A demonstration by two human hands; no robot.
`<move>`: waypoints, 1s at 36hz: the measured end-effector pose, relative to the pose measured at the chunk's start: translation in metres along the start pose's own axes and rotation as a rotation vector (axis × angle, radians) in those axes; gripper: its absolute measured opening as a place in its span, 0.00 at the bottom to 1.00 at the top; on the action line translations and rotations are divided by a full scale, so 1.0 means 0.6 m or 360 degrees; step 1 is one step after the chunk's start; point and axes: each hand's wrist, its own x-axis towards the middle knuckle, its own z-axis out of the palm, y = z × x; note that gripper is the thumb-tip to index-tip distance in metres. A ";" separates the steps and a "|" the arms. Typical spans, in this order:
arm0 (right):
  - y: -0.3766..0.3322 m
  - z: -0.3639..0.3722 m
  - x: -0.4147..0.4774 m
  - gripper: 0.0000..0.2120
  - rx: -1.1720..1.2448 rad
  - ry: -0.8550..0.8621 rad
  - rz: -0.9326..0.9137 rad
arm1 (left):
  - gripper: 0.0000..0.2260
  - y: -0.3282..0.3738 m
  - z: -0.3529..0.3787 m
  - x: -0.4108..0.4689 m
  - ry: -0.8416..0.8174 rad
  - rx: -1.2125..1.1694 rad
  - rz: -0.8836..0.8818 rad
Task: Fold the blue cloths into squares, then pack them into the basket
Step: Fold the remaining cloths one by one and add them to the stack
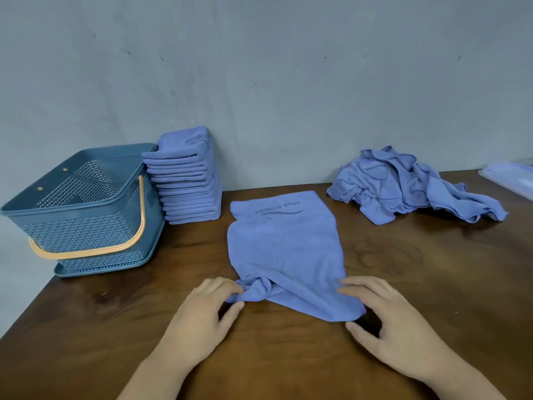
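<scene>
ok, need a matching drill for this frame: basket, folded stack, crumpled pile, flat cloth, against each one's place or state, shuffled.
Things:
1. basket
2. stack
3. pile
4. cloth

Places or states:
A. spread flat, near edge pinched by left hand and right hand
B. crumpled, far right of the table
C. far left corner of the table, orange handle down
D. folded, against the wall

Pairs: 1-C, 2-D, 3-B, 4-A

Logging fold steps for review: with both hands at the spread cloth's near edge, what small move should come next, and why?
Probably pull the near corners apart to flatten it: the left hand and right hand pinch the cloth, whose near-left corner is bunched.
</scene>
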 end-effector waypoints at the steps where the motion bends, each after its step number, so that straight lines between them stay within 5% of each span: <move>1: 0.002 0.006 0.002 0.18 -0.0048 0.0022 0.0027 | 0.02 0.001 0.001 0.002 0.0018 0.0028 -0.0029; 4: -0.007 0.007 0.017 0.09 0.0077 0.0173 0.0223 | 0.04 0.023 -0.007 0.003 0.0085 -0.0090 -0.0193; 10: -0.051 -0.050 0.077 0.08 0.0893 0.0537 0.0701 | 0.09 0.079 -0.074 0.036 0.0344 -0.1343 -0.0803; 13: -0.047 -0.064 0.096 0.06 0.0987 0.0644 0.0876 | 0.08 0.088 -0.095 0.036 0.0164 -0.1826 -0.1048; 15: -0.040 -0.063 0.094 0.03 0.0905 0.0532 0.0934 | 0.08 0.084 -0.095 0.023 -0.0004 -0.1796 -0.1161; 17: -0.031 -0.052 0.079 0.11 0.0836 0.0341 0.0990 | 0.10 0.078 -0.091 0.006 -0.0176 -0.1615 -0.1227; 22: -0.039 -0.035 0.040 0.28 0.0640 0.0180 0.0965 | 0.13 0.086 -0.094 -0.026 -0.0560 -0.1020 -0.1011; 27: -0.062 -0.051 0.027 0.35 0.0719 0.0121 0.0949 | 0.09 0.108 -0.109 -0.042 -0.0849 -0.1024 -0.0915; 32: -0.072 -0.105 -0.002 0.36 0.1005 0.0040 0.0948 | 0.11 0.118 -0.136 -0.060 -0.1232 -0.1118 -0.0816; 36: -0.071 -0.129 -0.016 0.29 0.0807 -0.0233 0.0948 | 0.15 0.119 -0.145 -0.055 -0.1287 -0.0912 -0.0843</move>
